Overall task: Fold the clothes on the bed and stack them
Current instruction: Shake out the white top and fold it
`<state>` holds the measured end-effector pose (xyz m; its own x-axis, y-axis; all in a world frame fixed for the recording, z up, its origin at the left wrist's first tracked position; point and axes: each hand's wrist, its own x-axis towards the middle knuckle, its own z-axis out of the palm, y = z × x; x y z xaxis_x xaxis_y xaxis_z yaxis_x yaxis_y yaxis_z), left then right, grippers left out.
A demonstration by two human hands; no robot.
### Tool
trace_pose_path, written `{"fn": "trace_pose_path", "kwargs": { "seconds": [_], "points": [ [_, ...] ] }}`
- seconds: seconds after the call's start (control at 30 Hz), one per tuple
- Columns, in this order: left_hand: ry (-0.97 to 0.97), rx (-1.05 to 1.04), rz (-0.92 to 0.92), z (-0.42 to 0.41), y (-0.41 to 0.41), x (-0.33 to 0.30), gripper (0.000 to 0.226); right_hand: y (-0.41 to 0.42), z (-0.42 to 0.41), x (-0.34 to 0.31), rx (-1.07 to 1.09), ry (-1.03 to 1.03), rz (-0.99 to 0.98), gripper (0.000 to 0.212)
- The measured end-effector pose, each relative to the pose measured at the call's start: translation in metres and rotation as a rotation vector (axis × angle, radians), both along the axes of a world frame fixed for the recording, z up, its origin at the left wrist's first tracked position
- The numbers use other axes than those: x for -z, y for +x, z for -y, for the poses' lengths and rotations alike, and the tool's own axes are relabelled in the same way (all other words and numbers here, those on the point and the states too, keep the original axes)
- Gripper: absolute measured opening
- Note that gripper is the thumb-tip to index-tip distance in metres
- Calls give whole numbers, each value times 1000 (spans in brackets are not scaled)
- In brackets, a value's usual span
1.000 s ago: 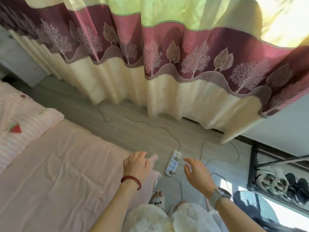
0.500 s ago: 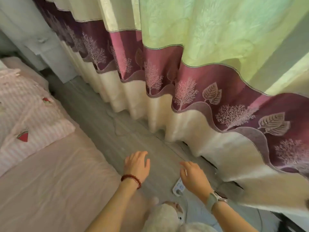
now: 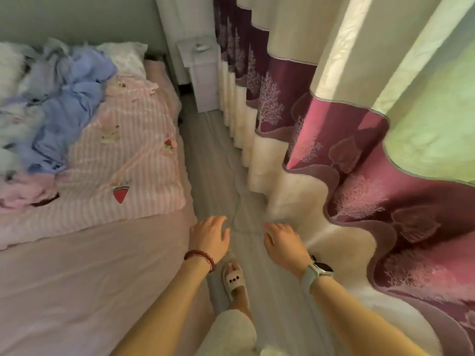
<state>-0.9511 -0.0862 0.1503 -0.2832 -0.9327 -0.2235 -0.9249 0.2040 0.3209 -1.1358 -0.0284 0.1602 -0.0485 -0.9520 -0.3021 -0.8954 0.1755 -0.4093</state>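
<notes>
A heap of unfolded clothes (image 3: 61,98), mostly blue with pale lilac and white pieces, lies at the far left on the bed (image 3: 77,278). It rests on a pink striped quilt (image 3: 123,160) with strawberry patches. My left hand (image 3: 212,237) hovers over the bed's right edge, fingers apart and holding nothing. My right hand (image 3: 282,242), with a watch on its wrist, hangs over the floor, also with nothing in it. Both hands are far from the clothes.
A narrow strip of grey floor (image 3: 213,160) runs between the bed and a long cream, purple and green curtain (image 3: 334,140). A white cabinet (image 3: 203,73) stands at the far end. A thin cable lies on the floor. My slippered foot (image 3: 234,281) is below.
The view has swung left along the bed, so the clothes heap, quilt and white cabinet have come into sight. The power strip has left the view. Both hands stay open and low.
</notes>
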Motion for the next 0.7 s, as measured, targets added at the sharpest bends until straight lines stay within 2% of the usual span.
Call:
{"fn": "trace_pose_path", "kwargs": {
  "seconds": [0.17,0.33,0.4,0.53,0.7],
  "points": [
    [-43,-141,29,118,39,-18,38,25,149,-13,-140,10,-27,30],
    [-25,-322,49,199,83,-23,32,56,270,-15,-284,3,8,36],
    [5,-368,56,221,90,-23,35,65,301,-17,-326,12,7,36],
    [14,-518,44,307,116,-19,40,94,413,-9,-477,-1,41,39],
    [6,-729,9,415,138,-30,40,124,545,-9,-609,-30,82,31]
  ]
}}
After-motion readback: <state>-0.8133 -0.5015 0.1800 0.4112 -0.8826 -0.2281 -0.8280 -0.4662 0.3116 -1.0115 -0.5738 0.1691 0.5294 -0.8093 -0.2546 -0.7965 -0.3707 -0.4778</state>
